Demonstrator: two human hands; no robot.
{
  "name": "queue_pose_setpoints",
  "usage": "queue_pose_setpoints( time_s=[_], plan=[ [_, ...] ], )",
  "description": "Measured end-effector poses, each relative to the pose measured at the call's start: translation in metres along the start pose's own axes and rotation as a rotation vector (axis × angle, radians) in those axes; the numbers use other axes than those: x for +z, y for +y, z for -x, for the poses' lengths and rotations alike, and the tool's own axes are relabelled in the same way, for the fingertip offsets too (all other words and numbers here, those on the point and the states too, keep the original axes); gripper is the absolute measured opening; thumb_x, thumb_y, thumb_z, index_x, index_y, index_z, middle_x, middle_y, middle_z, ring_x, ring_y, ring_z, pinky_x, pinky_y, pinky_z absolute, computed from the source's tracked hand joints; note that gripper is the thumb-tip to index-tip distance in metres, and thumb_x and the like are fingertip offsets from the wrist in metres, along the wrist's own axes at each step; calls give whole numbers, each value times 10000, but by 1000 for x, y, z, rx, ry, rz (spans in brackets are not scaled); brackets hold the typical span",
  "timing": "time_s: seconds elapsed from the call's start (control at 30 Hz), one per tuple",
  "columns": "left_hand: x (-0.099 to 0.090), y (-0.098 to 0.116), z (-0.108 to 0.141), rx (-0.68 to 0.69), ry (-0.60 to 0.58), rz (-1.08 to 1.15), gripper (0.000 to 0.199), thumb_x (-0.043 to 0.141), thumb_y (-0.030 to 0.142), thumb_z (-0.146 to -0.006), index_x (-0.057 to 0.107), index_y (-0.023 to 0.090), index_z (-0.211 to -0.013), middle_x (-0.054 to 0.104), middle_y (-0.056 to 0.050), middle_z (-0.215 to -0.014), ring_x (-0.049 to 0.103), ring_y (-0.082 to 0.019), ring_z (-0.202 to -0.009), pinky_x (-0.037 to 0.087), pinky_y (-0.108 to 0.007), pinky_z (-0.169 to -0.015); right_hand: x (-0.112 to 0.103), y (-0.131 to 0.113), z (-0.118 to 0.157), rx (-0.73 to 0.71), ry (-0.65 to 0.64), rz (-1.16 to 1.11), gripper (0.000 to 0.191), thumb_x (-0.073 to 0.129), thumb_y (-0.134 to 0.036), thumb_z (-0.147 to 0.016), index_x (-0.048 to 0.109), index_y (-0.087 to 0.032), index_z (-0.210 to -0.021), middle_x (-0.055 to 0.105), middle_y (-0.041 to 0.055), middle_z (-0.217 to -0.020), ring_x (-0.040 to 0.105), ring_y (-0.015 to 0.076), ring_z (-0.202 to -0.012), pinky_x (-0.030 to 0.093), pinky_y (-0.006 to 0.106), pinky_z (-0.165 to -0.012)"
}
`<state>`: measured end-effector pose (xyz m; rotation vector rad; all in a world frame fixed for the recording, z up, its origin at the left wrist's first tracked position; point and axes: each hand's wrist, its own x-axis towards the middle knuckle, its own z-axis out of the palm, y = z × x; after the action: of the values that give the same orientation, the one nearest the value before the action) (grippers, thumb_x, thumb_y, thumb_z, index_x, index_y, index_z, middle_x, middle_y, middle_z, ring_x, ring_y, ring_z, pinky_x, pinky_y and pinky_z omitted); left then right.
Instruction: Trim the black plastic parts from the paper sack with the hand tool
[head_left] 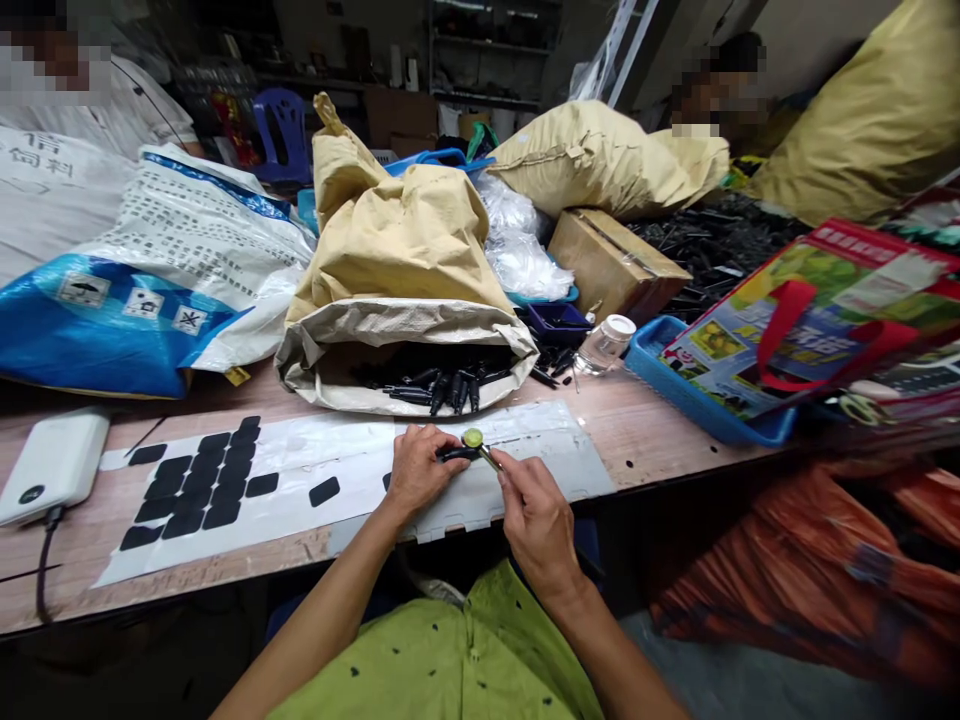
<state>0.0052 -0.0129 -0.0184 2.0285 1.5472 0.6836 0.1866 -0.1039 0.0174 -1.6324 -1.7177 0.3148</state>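
My left hand [421, 466] is closed on a black piece [457, 453] above the grey-white board [577, 460] at the table's front edge. Between my hands shows a small round yellow-green item [472, 438]; what bears it is too small to tell. My right hand [534, 505] pinches a thin metallic tool [490, 458], whose tip is beside the black piece. Left of my hands, black rounded squares [196, 497] lie in rows on a white sheet [296, 450]. Behind my hands, an open sack [397, 240] holds many black parts [442, 385].
A white power bank [56, 465] with a cable lies at far left. A blue and white bag [150, 290] is behind it. Further right are a clear jar [604, 345], a cardboard box [611, 262] and a blue tray [712, 405] under a printed bag. Two people are beyond.
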Motion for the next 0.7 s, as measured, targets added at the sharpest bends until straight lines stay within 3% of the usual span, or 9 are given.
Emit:
queue_pose_setpoints(
  time_s=[0.2,0.57,0.7],
  plan=[
    [0,0,1,15,24,3,145,801,350,-801,794,308,-939,716,-15,-945,554,-256,-987,373,-413,-903,13,2,7,-65,-24,164,421,419,-187,-1029,675,-291,-1347,616,45,-888,595,163,-867,476,248,-786],
    [0,0,0,23,23,22,154,805,347,-800,804,298,-946,720,-20,-923,559,-255,-977,371,-409,-888,3,10,6,30,-12,150,397,430,-226,-1029,684,-284,-1329,624,38,-894,615,165,-874,475,245,-804],
    [1,0,0,27,23,17,152,805,340,-792,798,293,-937,718,-19,-928,555,-252,-965,373,-410,-890,-12,28,-5,88,107,166,372,449,-300,-1037,680,-276,-1328,662,52,-1000,615,187,-980,458,270,-873]
  ],
)
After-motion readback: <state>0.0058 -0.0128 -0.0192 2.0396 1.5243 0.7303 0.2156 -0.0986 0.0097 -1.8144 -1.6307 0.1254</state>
